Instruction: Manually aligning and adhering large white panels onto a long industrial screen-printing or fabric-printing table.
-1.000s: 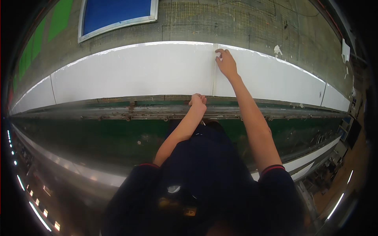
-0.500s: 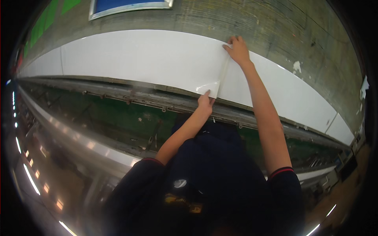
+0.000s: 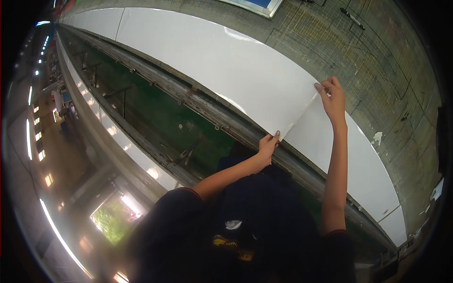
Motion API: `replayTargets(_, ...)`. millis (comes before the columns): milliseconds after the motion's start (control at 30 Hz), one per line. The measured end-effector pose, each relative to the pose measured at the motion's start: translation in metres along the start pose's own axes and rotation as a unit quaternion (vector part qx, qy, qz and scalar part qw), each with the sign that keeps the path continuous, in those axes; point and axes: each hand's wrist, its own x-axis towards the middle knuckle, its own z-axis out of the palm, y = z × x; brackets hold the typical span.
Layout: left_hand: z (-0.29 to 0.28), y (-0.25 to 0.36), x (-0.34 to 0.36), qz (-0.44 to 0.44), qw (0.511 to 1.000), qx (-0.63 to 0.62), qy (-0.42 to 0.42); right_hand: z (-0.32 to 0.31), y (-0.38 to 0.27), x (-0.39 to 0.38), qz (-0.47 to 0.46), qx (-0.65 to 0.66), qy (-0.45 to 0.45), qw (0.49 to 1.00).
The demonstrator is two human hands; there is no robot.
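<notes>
A long glossy white sheet (image 3: 212, 52) lies along the worn, scored tabletop, its end edge crossing the strip between my two hands. At the near corner of that end, my left hand (image 3: 268, 148) pinches the sheet with the thumb on top. My right hand (image 3: 334, 101) holds the far corner between thumb and bent fingers. Right of this edge a second white sheet (image 3: 325, 134) continues the strip, and a narrow seam shows between them. Both sheets look thin and flexible; their exact material I cannot tell.
A metal rail (image 3: 188, 94) with small fittings runs along the table's near side, above a green floor (image 3: 160, 111). Beyond the strip lie a pen-like tool (image 3: 352, 19) and a blue panel with a pale frame (image 3: 258, 4). A torn white scrap (image 3: 377, 137) sits farther right.
The view has turned, so the strip now slants down to the right. My left hand grips the corner that was curled up before. My right fingers have closed on the far corner.
</notes>
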Motion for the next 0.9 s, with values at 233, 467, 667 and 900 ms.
replayTargets(233, -0.002, 0.001, -0.005, -0.011, 1.000, 0.010, -0.017, -0.012, -0.012, 0.000, -0.023, 0.046, -0.003, 0.999)
replayTargets(467, -0.003, 0.012, -0.014, -0.004, 1.000, 0.005, -0.027, -0.017, -0.044, -0.015, -0.072, 0.065, 0.005, 0.995)
replayTargets(667, -0.010, 0.024, -0.022, -0.036, 0.997, 0.021, -0.060, -0.018, -0.068, -0.037, -0.121, 0.086, 0.003, 0.989)
replayTargets(900, -0.015, 0.040, -0.040, -0.075, 0.995, 0.023, -0.063, -0.018, -0.059, -0.030, -0.121, 0.069, 0.001, 0.990)
